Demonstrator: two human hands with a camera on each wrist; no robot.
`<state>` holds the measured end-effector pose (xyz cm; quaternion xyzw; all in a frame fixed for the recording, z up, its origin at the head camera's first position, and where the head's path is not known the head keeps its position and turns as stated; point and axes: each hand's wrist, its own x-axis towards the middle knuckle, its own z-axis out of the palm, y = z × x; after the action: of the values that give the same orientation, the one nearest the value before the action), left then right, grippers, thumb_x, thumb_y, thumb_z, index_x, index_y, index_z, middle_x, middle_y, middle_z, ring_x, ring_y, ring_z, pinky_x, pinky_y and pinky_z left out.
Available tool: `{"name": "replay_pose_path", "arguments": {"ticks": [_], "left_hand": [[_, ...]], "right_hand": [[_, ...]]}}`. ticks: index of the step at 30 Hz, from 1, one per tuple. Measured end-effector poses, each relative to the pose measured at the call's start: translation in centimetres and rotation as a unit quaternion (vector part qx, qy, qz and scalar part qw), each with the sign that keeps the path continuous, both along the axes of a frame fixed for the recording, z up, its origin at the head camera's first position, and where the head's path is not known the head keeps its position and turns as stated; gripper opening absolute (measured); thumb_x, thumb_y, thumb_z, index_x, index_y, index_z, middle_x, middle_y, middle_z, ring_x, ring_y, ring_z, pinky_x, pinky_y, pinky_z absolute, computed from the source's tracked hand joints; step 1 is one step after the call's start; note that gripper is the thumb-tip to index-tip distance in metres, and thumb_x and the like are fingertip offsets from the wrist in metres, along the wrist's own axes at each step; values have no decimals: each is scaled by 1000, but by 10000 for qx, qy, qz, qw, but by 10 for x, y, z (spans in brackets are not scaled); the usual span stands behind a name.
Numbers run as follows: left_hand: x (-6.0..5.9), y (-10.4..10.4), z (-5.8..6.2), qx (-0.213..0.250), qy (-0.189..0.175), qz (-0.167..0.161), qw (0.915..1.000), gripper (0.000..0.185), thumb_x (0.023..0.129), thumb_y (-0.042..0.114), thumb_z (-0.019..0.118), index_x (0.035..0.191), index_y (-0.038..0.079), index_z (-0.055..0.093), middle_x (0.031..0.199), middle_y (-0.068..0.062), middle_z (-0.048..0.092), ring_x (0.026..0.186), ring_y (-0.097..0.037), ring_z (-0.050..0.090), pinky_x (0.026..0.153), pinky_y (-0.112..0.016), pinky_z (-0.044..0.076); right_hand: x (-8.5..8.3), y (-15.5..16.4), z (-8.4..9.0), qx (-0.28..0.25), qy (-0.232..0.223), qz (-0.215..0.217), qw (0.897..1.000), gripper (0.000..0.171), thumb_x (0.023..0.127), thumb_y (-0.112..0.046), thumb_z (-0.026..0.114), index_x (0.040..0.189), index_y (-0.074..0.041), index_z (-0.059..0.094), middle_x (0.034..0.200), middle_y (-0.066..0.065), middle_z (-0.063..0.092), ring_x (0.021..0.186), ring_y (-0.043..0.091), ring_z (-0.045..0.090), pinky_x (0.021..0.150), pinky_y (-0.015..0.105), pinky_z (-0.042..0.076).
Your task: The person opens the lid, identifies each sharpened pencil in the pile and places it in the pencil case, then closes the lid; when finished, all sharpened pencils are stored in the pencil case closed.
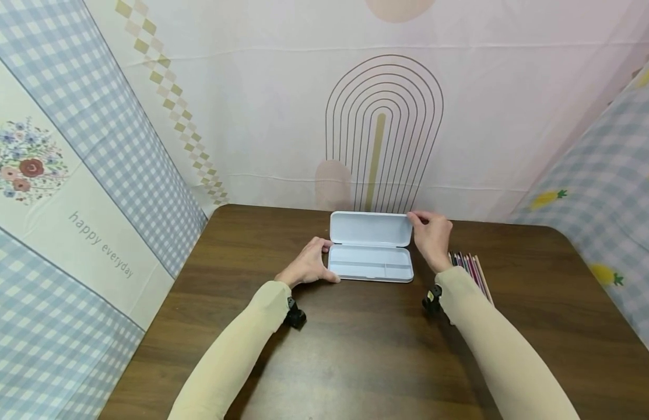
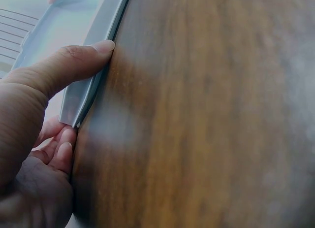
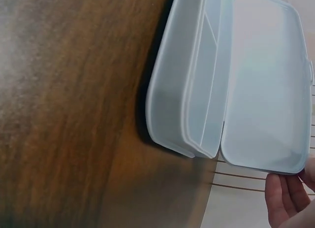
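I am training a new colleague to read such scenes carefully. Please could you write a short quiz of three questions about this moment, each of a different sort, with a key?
1. True or false: the lid of the pencil case stands open.
2. Multiple choice: where do the coloured pencils lie? A) inside the case; B) on the table, on the person's right of the case; C) in the left hand.
3. Short answer: which part of the case does the right hand hold?

Key
1. True; the tray shows its dividers and nothing in it.
2. B.
3. The lid's top right corner; the left hand steadies the tray's left end.
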<state>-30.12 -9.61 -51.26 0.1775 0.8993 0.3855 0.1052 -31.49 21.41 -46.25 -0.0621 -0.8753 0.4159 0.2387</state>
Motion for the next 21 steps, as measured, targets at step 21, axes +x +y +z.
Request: {"name": "replay_pose_path", "arguments": {"ticks": [21], "left_hand": [[1,0,1,-141,115,-99,9998,94,73,25,98,152,0,53,145,-18,57,138,-32,54,123,-46,45]], "right_hand": [[-2,14,1,213,-772,426,9959,31,110,-19,64,123,4,80,112,27,81,94,32,78,64,12,46]]}}
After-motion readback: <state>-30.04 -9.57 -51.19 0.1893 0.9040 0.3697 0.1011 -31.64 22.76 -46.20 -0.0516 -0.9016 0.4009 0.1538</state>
